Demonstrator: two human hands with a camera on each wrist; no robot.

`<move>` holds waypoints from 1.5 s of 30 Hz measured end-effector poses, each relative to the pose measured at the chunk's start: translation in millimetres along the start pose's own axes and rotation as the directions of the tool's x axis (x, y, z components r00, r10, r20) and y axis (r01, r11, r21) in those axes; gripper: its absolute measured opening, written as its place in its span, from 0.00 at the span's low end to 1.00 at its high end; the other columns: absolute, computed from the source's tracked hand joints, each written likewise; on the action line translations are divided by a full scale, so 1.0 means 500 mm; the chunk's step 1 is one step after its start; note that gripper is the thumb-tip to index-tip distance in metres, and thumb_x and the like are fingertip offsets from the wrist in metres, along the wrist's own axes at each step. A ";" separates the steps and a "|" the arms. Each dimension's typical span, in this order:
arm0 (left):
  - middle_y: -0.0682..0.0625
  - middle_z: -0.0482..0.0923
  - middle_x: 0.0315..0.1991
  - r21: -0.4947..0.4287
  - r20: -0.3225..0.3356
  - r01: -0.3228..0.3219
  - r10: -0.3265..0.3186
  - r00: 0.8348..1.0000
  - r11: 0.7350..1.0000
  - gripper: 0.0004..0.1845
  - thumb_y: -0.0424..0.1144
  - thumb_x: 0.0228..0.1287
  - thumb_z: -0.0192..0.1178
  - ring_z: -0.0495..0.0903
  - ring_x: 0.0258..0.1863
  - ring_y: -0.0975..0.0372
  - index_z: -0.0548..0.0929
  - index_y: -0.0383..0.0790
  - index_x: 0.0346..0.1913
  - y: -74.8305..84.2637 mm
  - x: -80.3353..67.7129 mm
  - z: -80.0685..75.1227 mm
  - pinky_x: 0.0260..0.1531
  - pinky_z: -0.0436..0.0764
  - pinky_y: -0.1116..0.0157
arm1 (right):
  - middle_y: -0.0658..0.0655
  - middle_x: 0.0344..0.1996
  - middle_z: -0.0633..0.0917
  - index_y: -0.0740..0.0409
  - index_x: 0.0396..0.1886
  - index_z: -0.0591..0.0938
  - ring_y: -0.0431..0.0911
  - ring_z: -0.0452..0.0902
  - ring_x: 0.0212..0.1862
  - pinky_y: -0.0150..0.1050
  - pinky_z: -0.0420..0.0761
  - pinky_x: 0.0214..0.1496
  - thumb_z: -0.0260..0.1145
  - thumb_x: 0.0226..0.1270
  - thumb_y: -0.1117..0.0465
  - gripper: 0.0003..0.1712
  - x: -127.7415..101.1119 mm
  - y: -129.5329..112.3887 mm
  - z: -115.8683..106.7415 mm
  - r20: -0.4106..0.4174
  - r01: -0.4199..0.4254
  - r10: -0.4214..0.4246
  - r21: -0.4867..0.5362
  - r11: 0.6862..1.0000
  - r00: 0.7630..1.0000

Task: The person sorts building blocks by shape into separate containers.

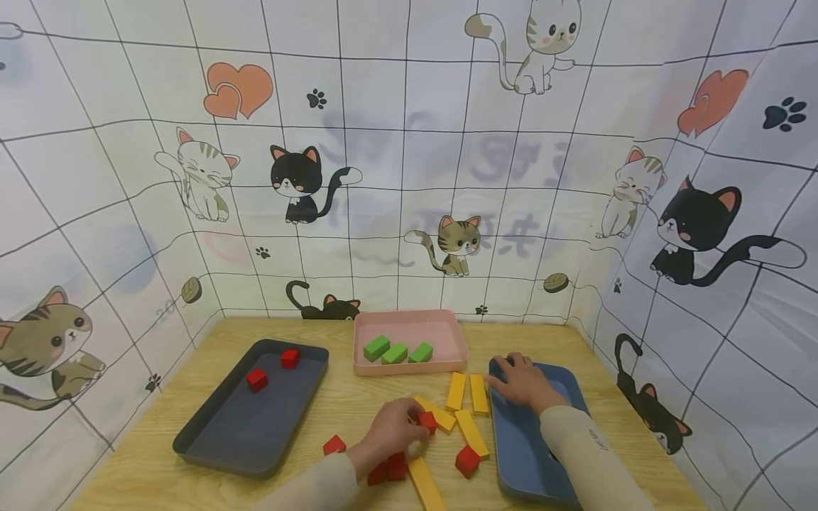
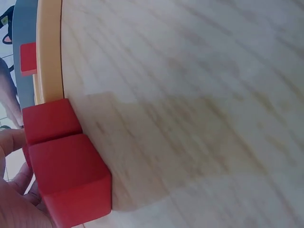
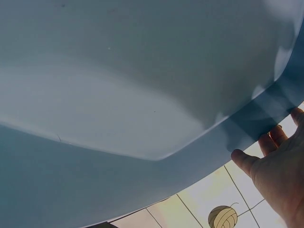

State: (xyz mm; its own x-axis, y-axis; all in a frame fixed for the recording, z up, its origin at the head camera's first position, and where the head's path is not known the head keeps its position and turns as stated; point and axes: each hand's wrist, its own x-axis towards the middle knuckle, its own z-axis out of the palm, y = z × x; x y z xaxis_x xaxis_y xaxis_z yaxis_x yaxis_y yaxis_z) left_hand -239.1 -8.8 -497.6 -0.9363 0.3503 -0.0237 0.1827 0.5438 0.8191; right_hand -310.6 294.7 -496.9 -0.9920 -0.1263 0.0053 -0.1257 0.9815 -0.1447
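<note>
My left hand (image 1: 397, 426) is over the middle of the wooden table and pinches a red cube (image 1: 427, 421) at its fingertips. Two more red cubes (image 1: 388, 470) sit under its wrist, and they look large in the left wrist view (image 2: 66, 166) beside a yellow block (image 2: 47, 52). My right hand (image 1: 524, 381) rests with spread fingers on the far left corner of the blue tray (image 1: 520, 461). In the right wrist view its fingertips (image 3: 268, 140) lie against the blue tray's rim (image 3: 247, 118). Nothing shows inside that tray.
A dark grey tray (image 1: 236, 433) at the left holds two red cubes (image 1: 256, 380). A pink tray (image 1: 447, 333) at the back holds three green blocks (image 1: 395, 353). Several yellow blocks (image 1: 471, 433) and loose red cubes (image 1: 468, 460) lie between the hands. Cat-print cloth walls enclose the table.
</note>
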 end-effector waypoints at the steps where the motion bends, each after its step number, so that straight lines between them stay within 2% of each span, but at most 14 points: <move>1: 0.53 0.78 0.34 -0.005 0.000 0.009 -0.009 1.000 1.000 0.11 0.35 0.55 0.73 0.75 0.33 0.60 0.83 0.40 0.40 0.001 0.000 -0.002 0.34 0.77 0.59 | 0.73 0.64 0.67 0.58 0.71 0.69 0.71 0.63 0.65 0.69 0.65 0.60 0.56 0.71 0.36 0.39 0.000 0.001 0.001 0.000 0.000 0.000 0.000 1.000 1.000; 7: 0.54 0.78 0.35 -0.044 -0.008 0.051 -0.052 0.999 0.998 0.10 0.35 0.57 0.71 0.74 0.32 0.58 0.82 0.43 0.41 0.004 0.003 -0.015 0.30 0.76 0.62 | 0.73 0.65 0.66 0.57 0.71 0.68 0.71 0.62 0.65 0.69 0.64 0.61 0.56 0.72 0.36 0.39 0.001 0.004 0.005 0.000 0.000 0.000 0.001 1.000 1.000; 13: 0.54 0.78 0.36 -0.048 -0.062 0.001 -0.004 0.998 0.999 0.10 0.35 0.59 0.70 0.74 0.35 0.59 0.82 0.43 0.43 -0.002 0.011 -0.035 0.34 0.77 0.62 | 0.73 0.65 0.66 0.57 0.71 0.68 0.71 0.62 0.65 0.70 0.64 0.61 0.55 0.72 0.37 0.39 0.000 0.002 0.004 0.005 -0.005 0.005 0.014 1.000 1.000; 17: 0.54 0.78 0.36 -0.034 -0.116 -0.022 0.018 0.993 0.999 0.09 0.36 0.59 0.70 0.74 0.34 0.59 0.83 0.43 0.41 -0.002 0.017 -0.050 0.32 0.76 0.63 | 0.73 0.65 0.66 0.57 0.71 0.68 0.71 0.62 0.65 0.69 0.64 0.60 0.55 0.72 0.36 0.39 0.000 0.001 0.002 0.008 -0.005 0.005 0.017 1.000 1.000; 27: 0.51 0.79 0.35 -0.028 -0.205 -0.036 0.030 0.978 0.999 0.11 0.36 0.59 0.70 0.75 0.34 0.58 0.83 0.38 0.43 -0.006 0.032 -0.090 0.32 0.77 0.63 | 0.73 0.64 0.66 0.57 0.71 0.69 0.71 0.63 0.64 0.69 0.65 0.60 0.55 0.72 0.37 0.39 -0.002 -0.001 0.001 0.002 -0.005 0.005 0.010 1.000 1.000; 33: 0.49 0.80 0.35 -0.017 -0.266 -0.033 0.027 0.964 0.999 0.11 0.36 0.59 0.70 0.75 0.33 0.58 0.83 0.37 0.42 -0.016 0.045 -0.118 0.32 0.77 0.63 | 0.74 0.64 0.66 0.57 0.71 0.69 0.71 0.64 0.64 0.69 0.65 0.60 0.56 0.71 0.36 0.39 -0.002 -0.003 -0.003 0.005 -0.003 0.003 0.010 1.000 1.000; 40: 0.48 0.81 0.36 0.012 -0.342 0.005 0.000 0.940 1.000 0.14 0.38 0.58 0.70 0.77 0.34 0.58 0.83 0.35 0.45 -0.017 0.056 -0.151 0.34 0.77 0.61 | 0.73 0.65 0.66 0.56 0.71 0.68 0.70 0.63 0.64 0.68 0.65 0.61 0.55 0.71 0.35 0.39 0.002 -0.001 0.000 0.013 -0.014 0.015 -0.003 1.000 1.000; 45: 0.48 0.80 0.35 -0.004 -0.381 0.031 -0.030 0.924 1.000 0.13 0.38 0.58 0.70 0.76 0.34 0.57 0.82 0.36 0.43 -0.016 0.059 -0.172 0.34 0.76 0.61 | 0.73 0.65 0.66 0.55 0.72 0.68 0.69 0.63 0.64 0.68 0.65 0.62 0.54 0.71 0.35 0.40 0.005 0.000 0.002 0.013 -0.023 0.023 -0.009 1.000 1.000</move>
State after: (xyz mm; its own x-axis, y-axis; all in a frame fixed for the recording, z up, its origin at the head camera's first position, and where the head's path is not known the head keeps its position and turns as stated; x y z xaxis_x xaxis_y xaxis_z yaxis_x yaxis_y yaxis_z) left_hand -294.0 -68.5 -455.5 -0.9849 0.0173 0.1720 0.1529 0.5515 0.8200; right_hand -313.0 294.5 -498.1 -0.9944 -0.1051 -0.0106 -0.1027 0.9854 -0.1359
